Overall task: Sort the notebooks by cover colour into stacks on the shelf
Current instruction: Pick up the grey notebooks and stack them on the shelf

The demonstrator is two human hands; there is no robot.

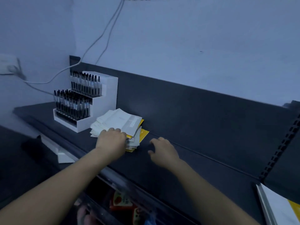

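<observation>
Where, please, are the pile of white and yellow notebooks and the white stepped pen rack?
Pile of white and yellow notebooks (120, 119): head view, top white cover.
White stepped pen rack (111, 95): head view, right side wall.

Dim bluish light is washing over a pale wall (178, 38), white cables (103, 36) are trailing down it, a blurred socket (7, 64) is sitting left, and a dark shelf (203, 120) is carrying a white pen stand (108, 98).

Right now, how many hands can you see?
2. The left hand is on the near edge of the notebook pile, beside the white pen stand. The right hand is just right of the pile, above the dark shelf, holding nothing. No others show.
</observation>
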